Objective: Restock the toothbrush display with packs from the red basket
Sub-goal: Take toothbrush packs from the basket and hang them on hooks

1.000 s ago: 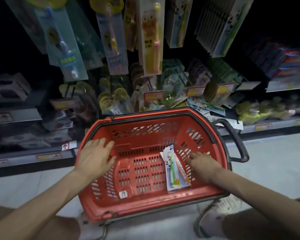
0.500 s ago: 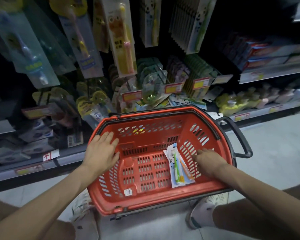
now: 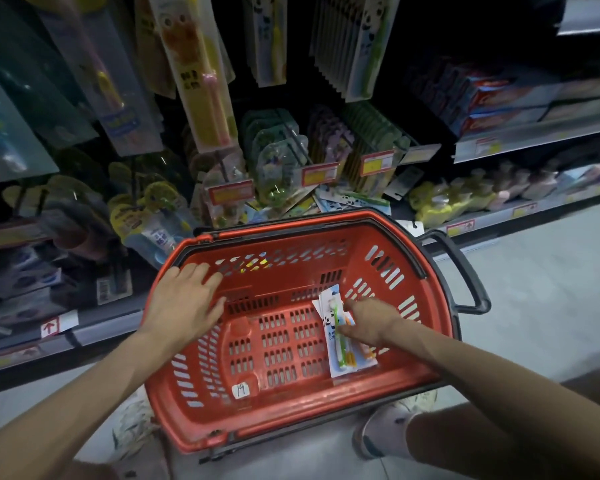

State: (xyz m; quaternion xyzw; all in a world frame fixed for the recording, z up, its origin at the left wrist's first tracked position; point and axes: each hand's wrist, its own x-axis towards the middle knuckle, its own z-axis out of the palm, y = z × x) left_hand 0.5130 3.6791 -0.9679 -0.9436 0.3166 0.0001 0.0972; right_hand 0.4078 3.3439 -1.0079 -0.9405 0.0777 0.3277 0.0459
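My left hand point(image 3: 184, 303) lies flat, fingers spread, on the 10 o'clock rim of the red slotted plastic basket point(image 3: 291, 427). At 3 o'clock on its floor lie the white panda-printed toothbrush packs point(image 3: 329, 327). My right hand point(image 3: 371, 322) rests on them, fingertips down; I cannot tell whether it grips. The hanging toothbrush display point(image 3: 205, 81) stands at 12 o'clock.

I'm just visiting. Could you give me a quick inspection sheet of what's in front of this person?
Surface: pale floor, red basket over it.
Job's things: few toothbrush packs on the basket's bottom, right side; hanging packs fill the display.
Clutter: loose packs heaped behind the basket; sticker marked 19.
Hands: left hand flat on the basket's left wall; right hand on the packs, grip unclear.
Cables: nothing seen.
Surroundings: dim shelves, price tags, boxes at right.
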